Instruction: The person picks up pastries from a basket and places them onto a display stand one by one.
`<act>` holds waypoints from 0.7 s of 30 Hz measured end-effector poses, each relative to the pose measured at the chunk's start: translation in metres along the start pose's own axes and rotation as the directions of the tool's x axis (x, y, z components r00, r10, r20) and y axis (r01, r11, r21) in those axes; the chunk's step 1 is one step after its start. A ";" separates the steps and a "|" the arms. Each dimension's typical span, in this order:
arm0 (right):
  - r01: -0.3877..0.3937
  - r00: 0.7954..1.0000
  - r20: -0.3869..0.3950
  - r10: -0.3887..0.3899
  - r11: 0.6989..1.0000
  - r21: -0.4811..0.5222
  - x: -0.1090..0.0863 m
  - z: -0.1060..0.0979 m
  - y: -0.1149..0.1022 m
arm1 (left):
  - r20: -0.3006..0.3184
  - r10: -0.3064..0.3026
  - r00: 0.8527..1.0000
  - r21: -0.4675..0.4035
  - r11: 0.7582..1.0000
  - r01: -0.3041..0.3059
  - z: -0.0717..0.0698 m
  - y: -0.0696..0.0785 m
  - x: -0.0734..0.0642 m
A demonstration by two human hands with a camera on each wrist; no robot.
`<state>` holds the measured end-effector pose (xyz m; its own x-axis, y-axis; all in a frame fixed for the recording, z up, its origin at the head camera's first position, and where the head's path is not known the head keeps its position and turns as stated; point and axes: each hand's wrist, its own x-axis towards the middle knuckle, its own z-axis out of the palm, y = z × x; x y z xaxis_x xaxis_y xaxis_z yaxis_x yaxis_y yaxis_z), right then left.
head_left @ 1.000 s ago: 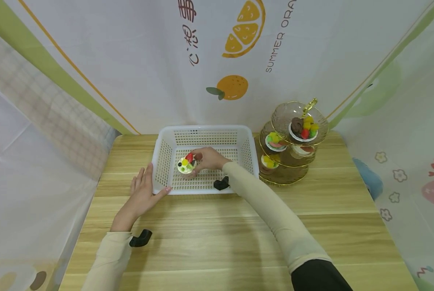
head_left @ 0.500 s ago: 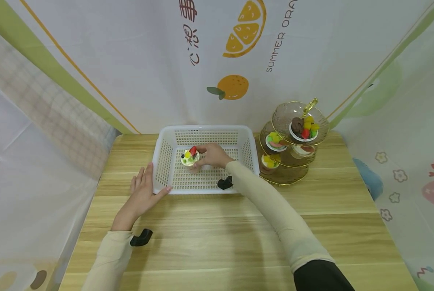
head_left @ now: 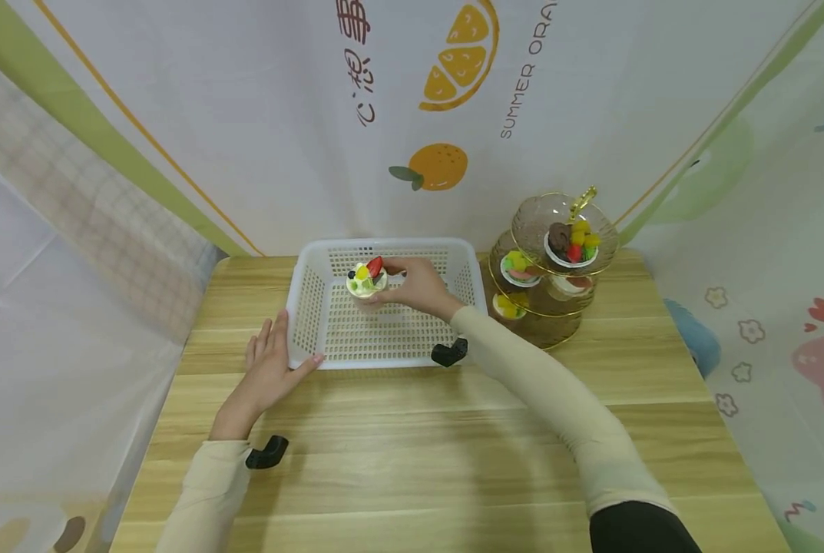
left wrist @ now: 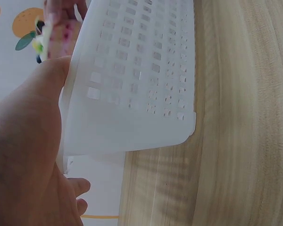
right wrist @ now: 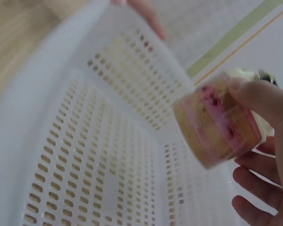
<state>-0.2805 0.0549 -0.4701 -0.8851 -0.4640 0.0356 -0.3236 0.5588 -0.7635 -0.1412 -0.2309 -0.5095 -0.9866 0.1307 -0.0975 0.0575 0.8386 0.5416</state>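
Note:
My right hand point(head_left: 420, 286) pinches a small clear dessert cup point(right wrist: 217, 121) between thumb and fingers. White cream, a strawberry and other fruit pieces top the cup, and pink and tan layers show through its wall. The cup is held above the white plastic basket point(head_left: 370, 364), tilted in the right wrist view. Straight fingers of my left hand point(head_left: 268, 378) rest along the basket's left side, with the thumb at its front rim. In the left wrist view this hand point(left wrist: 28, 122) lies against the basket's corner.
To the basket's right stands a three-tier amber stand with gold rims point(head_left: 565, 272). Several fruit-topped cups sit on its tiers, including a chocolate one point(head_left: 572, 244) on top. A printed cloth point(head_left: 287, 153) hangs behind the wooden table point(head_left: 398, 461).
My right hand has lifted the dessert cup up from inside the basket, moving slightly right and toward the back. My left hand has stayed at the basket's corner.

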 end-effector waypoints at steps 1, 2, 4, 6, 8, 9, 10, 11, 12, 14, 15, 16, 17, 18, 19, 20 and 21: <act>-0.001 1.000 -0.012 0.001 1.000 0.005 -0.004 -0.003 -0.001 | 0.001 0.000 1.000 -0.001 1.000 0.000 0.000 0.000 0.000; 0.001 1.000 -0.022 -0.001 1.000 0.006 -0.008 -0.006 -0.003 | 0.003 0.000 1.000 -0.002 1.000 0.000 0.000 0.000 0.000; 0.009 0.999 -0.048 -0.009 1.000 0.001 -0.018 -0.013 -0.005 | 0.007 -0.001 1.000 -0.003 1.000 0.001 -0.001 0.000 0.000; 0.022 0.996 -0.080 -0.023 1.000 -0.016 -0.027 -0.019 -0.006 | 0.011 0.000 1.000 -0.003 1.000 0.000 -0.002 0.000 -0.001; 0.033 0.993 -0.112 -0.035 0.999 -0.017 -0.038 -0.025 -0.007 | 0.012 -0.001 1.000 -0.006 1.000 0.001 -0.002 0.001 -0.002; 0.040 0.990 -0.134 -0.042 0.999 -0.015 -0.043 -0.028 -0.007 | 0.012 -0.001 1.000 -0.006 1.000 0.001 -0.002 0.001 -0.002; 0.051 0.986 -0.158 -0.052 0.999 -0.010 -0.049 -0.032 -0.006 | 0.011 -0.001 1.000 -0.006 1.000 0.001 -0.002 0.001 -0.002; 0.061 0.982 -0.181 -0.059 0.998 0.004 -0.056 -0.035 -0.005 | 0.011 -0.002 1.000 -0.006 1.000 0.002 -0.002 0.001 -0.002; 0.072 0.976 -0.207 -0.067 0.997 0.017 -0.062 -0.038 -0.003 | 0.012 -0.003 1.000 -0.006 1.000 0.003 -0.003 0.001 -0.003; 0.088 0.962 -0.263 -0.079 0.996 0.022 -0.076 -0.044 0.001 | 0.013 -0.004 1.000 -0.007 1.000 0.004 -0.003 0.001 -0.003; 0.092 0.954 -0.287 -0.081 0.995 0.027 -0.084 -0.047 0.004 | 0.013 -0.004 1.000 -0.006 1.000 0.004 -0.003 0.001 -0.002; 0.093 0.947 -0.312 -0.079 0.995 0.030 -0.092 -0.050 0.007 | 0.015 -0.003 1.000 -0.008 1.000 0.004 -0.003 0.001 -0.002; 0.094 0.939 -0.334 -0.079 0.995 0.030 -0.100 -0.052 0.011 | 0.016 -0.003 1.000 -0.008 1.000 0.003 -0.003 0.001 -0.002; 0.090 0.932 -0.354 -0.076 0.996 0.024 -0.109 -0.055 0.014 | 0.017 -0.003 1.000 -0.009 1.000 0.003 -0.002 0.001 -0.002; 0.082 0.926 -0.372 -0.069 0.996 0.020 -0.118 -0.057 0.018 | 0.017 -0.002 1.000 -0.008 1.000 0.003 -0.002 0.001 -0.001; 0.072 0.919 -0.390 -0.063 0.997 0.011 -0.127 -0.059 0.023 | 0.017 -0.002 1.000 -0.007 1.000 0.002 -0.002 0.000 -0.001; 0.060 0.911 -0.409 -0.052 0.998 0.008 -0.136 -0.060 0.027 | 0.018 -0.002 1.000 -0.006 1.000 0.002 -0.002 0.000 -0.001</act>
<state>-0.1890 0.1742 -0.4564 -0.9265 -0.1703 0.3356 -0.3735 0.5246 -0.7651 -0.1403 -0.2319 -0.5075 -0.9838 0.1384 -0.1139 0.0543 0.8360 0.5460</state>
